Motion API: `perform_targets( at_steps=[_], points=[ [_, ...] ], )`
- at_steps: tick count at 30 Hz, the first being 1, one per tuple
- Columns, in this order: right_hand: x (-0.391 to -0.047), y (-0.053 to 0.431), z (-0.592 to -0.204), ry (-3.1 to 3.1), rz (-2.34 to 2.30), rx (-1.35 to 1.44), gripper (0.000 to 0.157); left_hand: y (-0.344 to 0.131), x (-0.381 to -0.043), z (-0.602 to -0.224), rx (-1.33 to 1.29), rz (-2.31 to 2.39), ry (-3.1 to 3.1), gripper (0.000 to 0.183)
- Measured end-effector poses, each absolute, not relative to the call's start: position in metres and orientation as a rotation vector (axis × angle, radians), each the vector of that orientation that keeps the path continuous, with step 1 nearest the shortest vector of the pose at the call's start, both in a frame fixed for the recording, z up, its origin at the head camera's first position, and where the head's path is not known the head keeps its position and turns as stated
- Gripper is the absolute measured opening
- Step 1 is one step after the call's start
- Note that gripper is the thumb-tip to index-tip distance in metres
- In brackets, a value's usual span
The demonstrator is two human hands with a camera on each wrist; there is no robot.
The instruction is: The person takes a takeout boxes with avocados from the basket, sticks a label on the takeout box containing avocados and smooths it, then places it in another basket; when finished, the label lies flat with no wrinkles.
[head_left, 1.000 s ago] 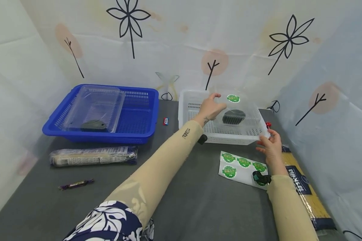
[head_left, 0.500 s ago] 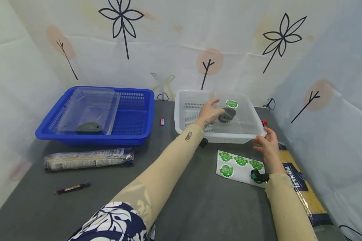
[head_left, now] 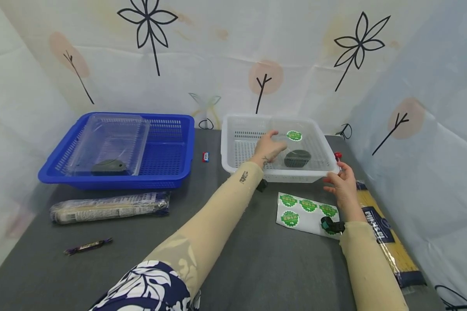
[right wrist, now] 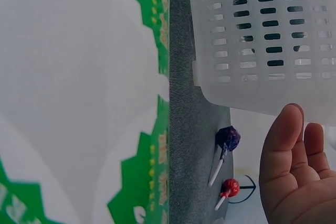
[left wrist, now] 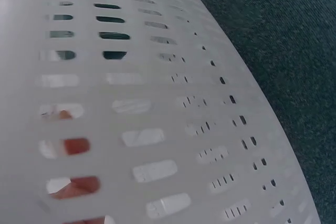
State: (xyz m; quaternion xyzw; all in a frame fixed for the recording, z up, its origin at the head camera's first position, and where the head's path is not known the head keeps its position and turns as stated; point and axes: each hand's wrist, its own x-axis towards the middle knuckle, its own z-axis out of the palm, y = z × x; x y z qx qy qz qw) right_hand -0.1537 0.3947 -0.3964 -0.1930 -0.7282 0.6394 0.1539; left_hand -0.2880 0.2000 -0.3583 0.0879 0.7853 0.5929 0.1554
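Note:
My left hand (head_left: 270, 148) is over the white basket (head_left: 233, 166), thumb and index finger spread at the left side of a clear plastic container (head_left: 274, 125). Contact between them is unclear. The container lies in the basket, with a green round sticker (head_left: 294, 135) on it and a dark oval thing (head_left: 297, 158) showing through. Through the basket's slots the left wrist view shows bits of fingers (left wrist: 79, 187). My right hand (head_left: 344, 185) is at the basket's front right corner, its thumb (right wrist: 283, 145) and fingertips at the rim, mostly extended. A white sheet of green stickers (head_left: 305, 231) lies below the right wrist.
A blue basket (head_left: 179, 183) at left holds another clear container (head_left: 109, 129). Before it lie a long wrapped package (head_left: 109, 208) and a thin dark-wrapped candy (head_left: 88, 246). A small candy (head_left: 206, 157) lies between baskets. Rightward are spaghetti (head_left: 389, 242), red lollipop (right wrist: 230, 188) and purple lollipop (right wrist: 228, 138).
The clear container has settled lower into the white basket, and the dark oval thing looks shifted within it. Both hands stay near their places. The whole head view has drifted slightly.

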Motion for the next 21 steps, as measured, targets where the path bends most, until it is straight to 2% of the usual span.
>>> perform_targets(
  at_steps=[10, 15, 21],
  points=[
    [-0.157, 0.392, -0.398, -2.080, 1.850, -0.529, 0.059, 0.190, -0.286, -0.358, 0.333, 1.462, 2.355, 0.071],
    [-0.160, 0.391, -0.397, -2.077, 1.892, -0.529, 0.060, 0.185, -0.278, -0.340, 0.535, 1.273, 2.529, 0.078],
    [-0.155, 0.395, -0.396, -2.049, 1.909, -0.549, 0.059, 0.171, -0.253, -0.314, 0.850, 1.295, 2.611, 0.066]
  ],
)
